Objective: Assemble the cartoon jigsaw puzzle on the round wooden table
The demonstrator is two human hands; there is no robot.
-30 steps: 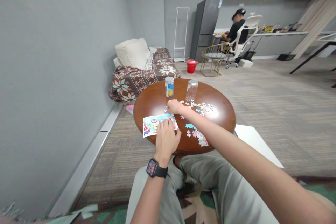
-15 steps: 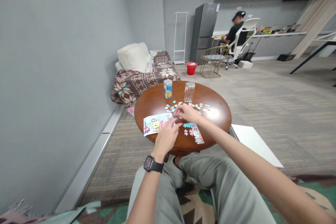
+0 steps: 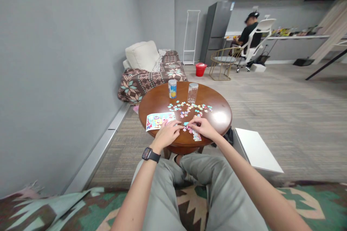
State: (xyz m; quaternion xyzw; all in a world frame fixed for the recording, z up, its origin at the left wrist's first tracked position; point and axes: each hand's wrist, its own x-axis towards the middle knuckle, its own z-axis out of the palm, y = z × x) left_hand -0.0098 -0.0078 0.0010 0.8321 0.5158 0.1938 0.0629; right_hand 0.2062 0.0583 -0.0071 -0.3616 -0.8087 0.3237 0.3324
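Overlapping joined pieces (image 3: 197, 136), right hand (image 3: 204, 127) pinches narrowly, contents unclear; left hand (image 3: 166, 134) spreads loosely; sideways drag could part those pieces.

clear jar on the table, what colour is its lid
The lid is silver; the head view shows it best.

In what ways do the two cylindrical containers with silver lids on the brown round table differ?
The container with blue and yellow printing has a coloured picture on its side, while the clear, colourless container is largely see-through. The printed one stands farther left; the clear one stands closer to the scattered puzzle pieces. Both stand upright with silver lids on.
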